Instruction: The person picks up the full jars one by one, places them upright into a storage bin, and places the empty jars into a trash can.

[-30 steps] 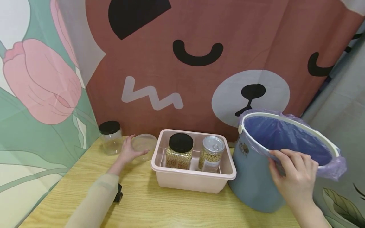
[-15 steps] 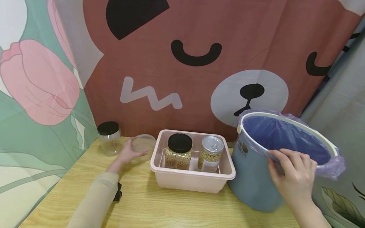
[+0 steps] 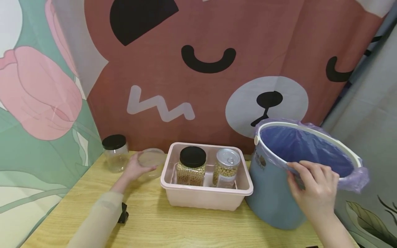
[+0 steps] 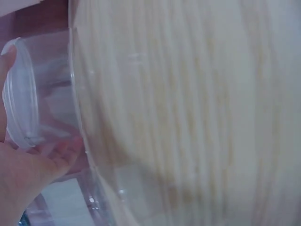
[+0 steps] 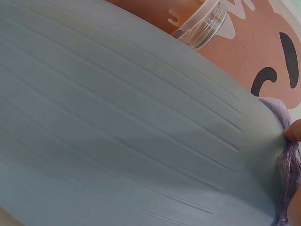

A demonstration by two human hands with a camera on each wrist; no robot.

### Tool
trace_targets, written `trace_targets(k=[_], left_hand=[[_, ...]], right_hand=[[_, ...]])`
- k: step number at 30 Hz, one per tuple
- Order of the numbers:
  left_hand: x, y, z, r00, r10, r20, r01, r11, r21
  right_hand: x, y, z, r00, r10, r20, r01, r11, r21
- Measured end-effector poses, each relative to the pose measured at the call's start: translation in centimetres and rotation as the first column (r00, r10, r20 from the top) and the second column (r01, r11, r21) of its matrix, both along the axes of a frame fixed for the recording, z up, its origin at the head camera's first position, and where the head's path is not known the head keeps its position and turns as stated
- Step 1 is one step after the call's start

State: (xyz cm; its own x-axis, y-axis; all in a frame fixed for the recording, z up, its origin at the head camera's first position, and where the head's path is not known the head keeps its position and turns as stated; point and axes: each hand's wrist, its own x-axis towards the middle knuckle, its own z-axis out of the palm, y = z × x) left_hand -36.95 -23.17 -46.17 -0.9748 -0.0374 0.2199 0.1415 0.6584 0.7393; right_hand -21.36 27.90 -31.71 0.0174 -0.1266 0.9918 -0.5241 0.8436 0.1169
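Observation:
My left hand (image 3: 135, 167) holds a clear plastic jar (image 3: 153, 172) with a translucent lid (image 3: 152, 157), standing on the wooden table. In the left wrist view the thumb lies against the lid (image 4: 19, 101) and the other fingers reach round the jar's clear wall (image 4: 56, 89). On the right, my right hand (image 3: 316, 187) grips the near rim of a blue-grey trash bin (image 3: 273, 196). Its fingers lie over the white rim and the purple bag (image 3: 313, 148) that lines the bin, with the thumb outside. The right wrist view mostly shows the bin's ribbed side (image 5: 127, 117).
Between the hands stands a pink basket (image 3: 204, 198) with a black-lidded jar (image 3: 190, 168) and a silver-topped can (image 3: 226, 168) of pale beans or grains. Another clear jar with a black lid (image 3: 114, 153) is left of my left hand. A printed curtain (image 3: 204, 103) hangs behind.
My left fingers have drawn in a little around the clear jar. The head view has shifted slightly, so everything sits further left in it. My right hand keeps its hold on the bin.

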Motion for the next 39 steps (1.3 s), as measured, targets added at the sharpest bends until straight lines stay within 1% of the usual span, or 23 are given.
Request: trace_targets(k=[3, 5, 12, 19, 23, 29, 34, 37, 39], left_hand=[[0.4, -0.1, 0.5, 1.0, 0.014, -0.001, -0.014, 1.0, -0.005], [0.7, -0.2, 0.9, 1.0, 0.027, -0.015, -0.027, 1.0, -0.006], [1.6, -0.4, 2.4, 0.993, 0.069, -0.091, -0.072, 0.997, -0.028], [2.5, 0.0, 4.4, 0.984, 0.091, -0.155, -0.094, 0.995, -0.014], [3.1, 0.2, 6.1, 0.983, 0.093, -0.158, -0.095, 0.995, -0.001], [4.0, 0.6, 9.1, 0.985, 0.094, -0.147, -0.09, 0.995, 0.03], [4.9, 1.6, 11.8, 0.992, 0.067, -0.111, -0.059, 0.996, 0.072], [5.3, 2.3, 13.5, 0.993, 0.058, -0.105, -0.053, 0.997, 0.053], [5.6, 2.7, 14.6, 0.992, 0.06, -0.109, -0.058, 0.998, 0.019]], right_hand=[[0.0, 0.0, 0.0, 1.0, 0.001, 0.003, -0.001, 1.0, 0.002], [0.0, -0.1, 0.1, 1.0, 0.002, 0.003, -0.002, 1.0, 0.004], [-0.1, -0.1, 0.1, 1.0, -0.001, 0.002, 0.001, 1.0, 0.007], [0.0, -0.3, 0.2, 1.0, -0.005, -0.002, 0.005, 1.0, 0.01], [0.1, -0.4, 0.2, 1.0, 0.001, -0.005, -0.001, 1.0, 0.009], [0.0, -0.2, 0.0, 1.0, 0.001, 0.001, -0.001, 1.0, 0.015], [0.1, -0.1, 0.0, 1.0, -0.003, 0.0, 0.003, 1.0, 0.013], [0.0, 0.0, 0.0, 1.0, -0.008, -0.003, 0.008, 1.0, 0.011], [0.1, 0.1, -0.1, 1.0, -0.011, -0.005, 0.011, 1.0, 0.008]])
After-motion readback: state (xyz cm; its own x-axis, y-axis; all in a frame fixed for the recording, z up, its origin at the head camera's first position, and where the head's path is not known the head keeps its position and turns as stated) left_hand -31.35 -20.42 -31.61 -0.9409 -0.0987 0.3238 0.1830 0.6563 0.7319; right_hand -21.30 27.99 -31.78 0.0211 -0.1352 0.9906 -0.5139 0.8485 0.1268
